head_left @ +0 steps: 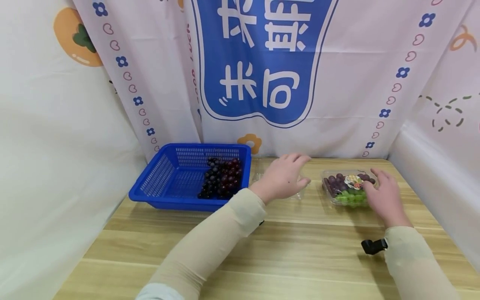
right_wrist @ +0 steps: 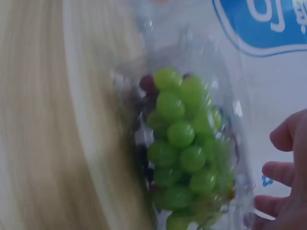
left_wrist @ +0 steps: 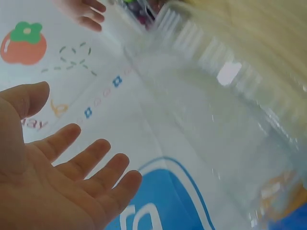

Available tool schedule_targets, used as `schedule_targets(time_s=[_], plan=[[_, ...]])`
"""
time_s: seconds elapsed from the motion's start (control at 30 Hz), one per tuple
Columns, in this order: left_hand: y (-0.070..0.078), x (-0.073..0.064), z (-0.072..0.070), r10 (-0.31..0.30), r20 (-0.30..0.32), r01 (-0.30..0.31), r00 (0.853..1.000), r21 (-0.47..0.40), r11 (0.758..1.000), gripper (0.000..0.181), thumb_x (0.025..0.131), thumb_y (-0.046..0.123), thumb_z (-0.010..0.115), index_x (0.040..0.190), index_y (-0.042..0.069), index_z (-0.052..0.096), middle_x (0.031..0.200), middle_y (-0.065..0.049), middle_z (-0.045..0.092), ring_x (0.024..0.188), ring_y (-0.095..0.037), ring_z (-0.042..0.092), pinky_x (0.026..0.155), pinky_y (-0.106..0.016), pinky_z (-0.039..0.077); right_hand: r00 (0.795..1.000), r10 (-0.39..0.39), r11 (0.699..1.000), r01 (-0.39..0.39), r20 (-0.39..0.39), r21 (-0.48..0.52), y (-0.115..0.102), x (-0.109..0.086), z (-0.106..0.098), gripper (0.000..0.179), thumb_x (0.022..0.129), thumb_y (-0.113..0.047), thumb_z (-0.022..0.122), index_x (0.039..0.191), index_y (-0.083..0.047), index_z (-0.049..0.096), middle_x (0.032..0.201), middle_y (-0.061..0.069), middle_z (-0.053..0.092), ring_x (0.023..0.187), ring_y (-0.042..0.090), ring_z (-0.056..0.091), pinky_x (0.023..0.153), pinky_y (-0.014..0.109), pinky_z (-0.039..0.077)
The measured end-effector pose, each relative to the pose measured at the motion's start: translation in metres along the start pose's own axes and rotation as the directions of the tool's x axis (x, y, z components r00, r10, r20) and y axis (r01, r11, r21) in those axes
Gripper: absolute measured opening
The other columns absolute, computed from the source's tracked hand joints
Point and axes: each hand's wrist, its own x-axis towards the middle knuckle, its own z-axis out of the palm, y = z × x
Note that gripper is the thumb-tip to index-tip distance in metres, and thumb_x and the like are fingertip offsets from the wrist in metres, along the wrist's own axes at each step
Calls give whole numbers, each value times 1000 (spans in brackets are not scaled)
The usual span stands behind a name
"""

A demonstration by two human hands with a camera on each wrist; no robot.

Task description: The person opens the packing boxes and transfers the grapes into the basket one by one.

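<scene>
At table's right: right hand [head_left: 386,199], fingers slightly bent, over right end of grape box [head_left: 327,189]; no grip seen, contact cannot be told.
Grape box: clear plastic, flat on table [head_left: 292,250]; sticker [head_left: 353,182] on top.
Grapes inside: purple grapes [head_left: 336,182] toward the back, green grapes [right_wrist: 181,134] toward the front.
Left hand: [head_left: 283,177] mid-table, between basket and grape box, fingers and thumb spread, holding nothing.
Clear box: [left_wrist: 228,76] ridged wall, just beside left hand, partly hidden by it in head view.
Basket: [head_left: 180,205] blue, slatted, left of left hand, near the curtain.
Basket's right half: black grapes [head_left: 211,177] beside red grapes [head_left: 231,171].
Sleeves: both light; wrist camera [head_left: 374,246], black, by the right cuff.
Behind table: curtain [head_left: 348,108], white, with blue panel [head_left: 260,110] and white characters.
</scene>
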Motion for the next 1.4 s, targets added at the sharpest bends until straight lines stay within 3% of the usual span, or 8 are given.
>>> schedule_targets(time_s=[0.17, 0.4, 0.5, 0.73, 0.97, 1.1, 1.4], plan=[[22, 13, 14, 45, 44, -45, 998, -6, 999, 61, 103, 49, 52, 157, 24, 37, 157, 3, 38, 144, -17, 34, 118, -34, 27, 997, 17, 997, -11, 77, -70, 21, 2, -2, 66, 107, -32, 38, 157, 7, 19, 151, 45, 18, 135, 66, 20, 105, 76, 20], [54, 26, 41, 101, 109, -106, 989, 36, 994, 65, 103, 52, 50, 159, 26, 33, 160, 6, 35, 147, -15, 30, 119, -35, 25, 997, -2, 996, 9, 83, -86, 19, -2, 13, 65, 108, -35, 36, 160, 1, 20, 150, 44, 23, 132, 66, 26, 101, 78, 24], [61, 34, 56, 84, 138, -94, 987, 67, 993, 68, 102, 55, 50, 160, 28, 30, 163, 7, 30, 149, -16, 25, 120, -38, 22, 996, -5, 996, 13, 85, -92, 12, -6, 22, 64, 108, -36, 36, 161, -3, 19, 152, 43, 21, 132, 66, 26, 100, 79, 25], [75, 52, 83, -26, 209, -6, 977, 148, 989, 80, 95, 70, 50, 162, 35, 23, 168, 10, 11, 154, -22, 7, 122, -47, 10, 998, -23, 993, 30, 60, -117, 2, -12, 34, 61, 109, -35, 35, 162, -7, 21, 153, 41, 23, 133, 65, 27, 101, 78, 25], [79, 60, 96, -94, 213, 50, 972, 202, 978, 95, 86, 82, 47, 163, 31, 21, 168, 5, 15, 153, -29, 12, 121, -51, 14, 997, -32, 995, 38, 67, -93, -1, -15, 36, 60, 109, -36, 32, 162, -7, 22, 154, 40, 22, 135, 64, 26, 101, 78, 25], [76, 62, 98, -73, 206, 26, 976, 222, 975, 94, 88, 82, 41, 163, 29, 21, 167, 4, 20, 152, -30, 18, 120, -51, 17, 994, -63, 996, 68, 85, -52, 5, -15, 33, 63, 109, -40, 34, 162, -10, 21, 156, 39, 19, 135, 64, 25, 101, 79, 23], [69, 65, 103, -27, 206, -15, 978, 202, 979, 83, 92, 77, 38, 161, 31, 28, 165, 9, 26, 151, -28, 23, 121, -49, 19, 989, -117, 981, 100, 94, 164, 27, -21, 28, 69, 105, -42, 53, 161, -12, 27, 162, 27, 18, 138, 58, 28, 101, 77, 26]])
